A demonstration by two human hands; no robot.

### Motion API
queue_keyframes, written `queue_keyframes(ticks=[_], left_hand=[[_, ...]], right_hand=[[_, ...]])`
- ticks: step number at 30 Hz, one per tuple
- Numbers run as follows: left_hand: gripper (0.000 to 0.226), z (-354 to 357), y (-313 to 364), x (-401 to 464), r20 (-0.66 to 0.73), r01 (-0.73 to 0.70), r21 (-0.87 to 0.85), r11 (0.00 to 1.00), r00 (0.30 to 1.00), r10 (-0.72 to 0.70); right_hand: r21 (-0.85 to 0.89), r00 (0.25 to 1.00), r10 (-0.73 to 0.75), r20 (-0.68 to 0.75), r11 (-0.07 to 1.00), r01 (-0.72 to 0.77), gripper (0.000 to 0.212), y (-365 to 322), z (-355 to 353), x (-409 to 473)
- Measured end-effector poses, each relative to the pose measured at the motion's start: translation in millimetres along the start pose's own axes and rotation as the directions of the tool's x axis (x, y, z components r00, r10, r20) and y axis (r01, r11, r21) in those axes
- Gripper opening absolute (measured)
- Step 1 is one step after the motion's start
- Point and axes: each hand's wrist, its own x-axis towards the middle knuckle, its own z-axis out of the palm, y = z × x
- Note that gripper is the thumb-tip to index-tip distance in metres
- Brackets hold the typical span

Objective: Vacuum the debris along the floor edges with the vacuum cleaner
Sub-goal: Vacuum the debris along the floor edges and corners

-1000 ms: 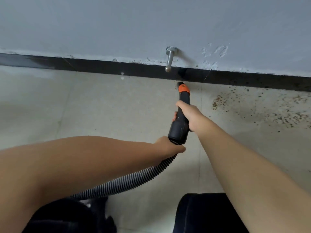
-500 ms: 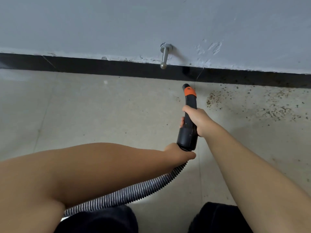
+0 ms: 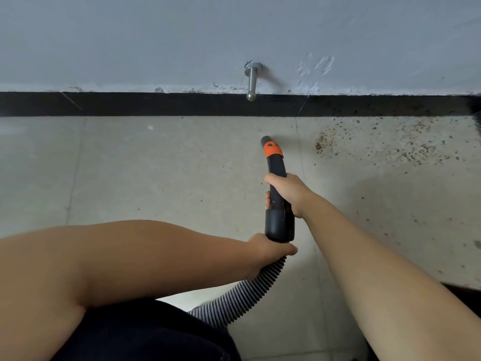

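Down by the black skirting, her right hand (image 3: 285, 191) grips the stiff, light-looking vacuum nozzle (image 3: 276, 183) mid-shaft, left hand (image 3: 270, 250) curled round the bendy ribbed hose (image 3: 242, 298) joint, tip just short of debris (image 3: 377, 149).

Both forearms were bare to past the elbow — no sleeve, watch or band showed on either. The left hand (image 3: 268, 250) and right hand (image 3: 286, 190) wore no gloves or rings. Dark navy trousers (image 3: 145, 332) covered the legs — plain fabric, with a seam faintly visible at the lower edge.
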Motion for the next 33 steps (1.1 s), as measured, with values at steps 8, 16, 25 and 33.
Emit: queue_keyframes(ticks=[8,16,25,33], left_hand=[[0.027,9.6,11.9,13.3,-0.124,-0.084,0.098,0.992,0.988,0.096],[0.027,44.8,60.4,34.8,-0.141,-0.208,0.261,0.943,0.958,0.251],[0.020,89.7,-2.5,24.1,-0.067,-0.151,0.315,0.937,0.981,0.181],[0.017,112.9,-11.3,18.9,-0.075,-0.172,0.285,0.943,0.977,0.200]], right_hand=[[0.139,0.997,-0.034,-0.074,0.989,0.044,0.012,-2.3,-20.5,15.6],[0.207,0.994,-0.028,-0.108,0.977,0.050,0.013,-28.8,-85.3,27.2],[0.261,0.992,0.011,-0.124,0.965,0.021,0.009,42.5,-107.2,-11.6],[0.247,1.000,0.006,-0.005,0.969,-0.004,0.011,53.1,-122.2,-19.2]])
